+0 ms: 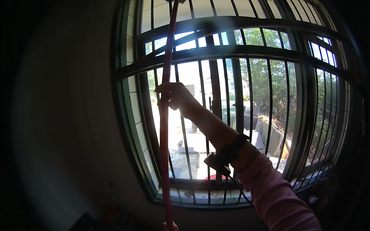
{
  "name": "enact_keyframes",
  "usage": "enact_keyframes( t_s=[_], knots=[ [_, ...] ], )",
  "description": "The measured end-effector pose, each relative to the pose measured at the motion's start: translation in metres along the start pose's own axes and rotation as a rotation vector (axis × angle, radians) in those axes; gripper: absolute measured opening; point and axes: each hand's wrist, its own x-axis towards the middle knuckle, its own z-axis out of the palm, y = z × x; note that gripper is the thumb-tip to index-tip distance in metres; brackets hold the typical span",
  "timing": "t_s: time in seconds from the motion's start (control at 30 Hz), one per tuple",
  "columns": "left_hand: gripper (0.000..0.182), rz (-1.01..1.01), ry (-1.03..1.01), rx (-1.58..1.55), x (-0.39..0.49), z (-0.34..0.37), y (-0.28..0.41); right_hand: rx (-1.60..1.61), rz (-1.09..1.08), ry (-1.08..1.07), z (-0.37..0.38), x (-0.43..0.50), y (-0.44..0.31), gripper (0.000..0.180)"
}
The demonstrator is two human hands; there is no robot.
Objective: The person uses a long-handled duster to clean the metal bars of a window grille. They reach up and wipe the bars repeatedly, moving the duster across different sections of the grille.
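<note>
A long red pole [164,138] runs almost upright from the bottom of the view to the top. Around its middle, at window height, my right hand [177,95] is closed. Low at the bottom edge, only some fingers of my left hand [170,226] show, wrapped on the same pole. A dark, bristly bit of the pole's head [180,1] peeks in at the top edge; most of it is cut off. Behind the pole stands a window with dark metal bars [201,83].
Horizontal rails [231,52] cross the bars. A tiled sill [202,196] runs below, and a pale wall [72,115] lies in shadow at left. A strapped device [218,163] with a cable [241,190] hangs at my right forearm. Outside are trees [274,78] and boards [270,134].
</note>
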Motion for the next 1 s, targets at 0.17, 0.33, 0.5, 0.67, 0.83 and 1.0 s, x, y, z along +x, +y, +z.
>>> enact_keyframes(
  t_s=[0.17,0.33,0.5,0.67,0.83,1.0],
  knots=[
    [0.014,-0.032,0.159,0.194,0.008,-0.024,0.002,-0.002,0.033,0.11,0.025,0.017,-0.01,0.029],
    [0.01,0.079,-0.035,-0.02,0.003,-0.032,0.01,0.11,-0.043,0.151,0.021,0.012,-0.014,0.037],
    [0.012,-0.527,-0.727,-0.825,0.012,-0.05,0.032,0.053,-0.102,0.192,0.007,0.002,-0.018,0.03],
    [0.013,-0.698,-1.173,-1.237,0.018,-0.056,0.036,0.072,-0.073,0.207,-0.003,-0.006,-0.021,0.028],
    [0.007,-0.74,-0.925,-1.064,0.001,-0.028,0.02,0.107,-0.096,0.221,-0.01,-0.012,-0.002,0.031],
    [0.007,-0.018,-0.326,-0.423,-0.002,-0.032,0.028,0.156,-0.182,0.193,-0.004,0.002,0.019,0.034]
  ],
)
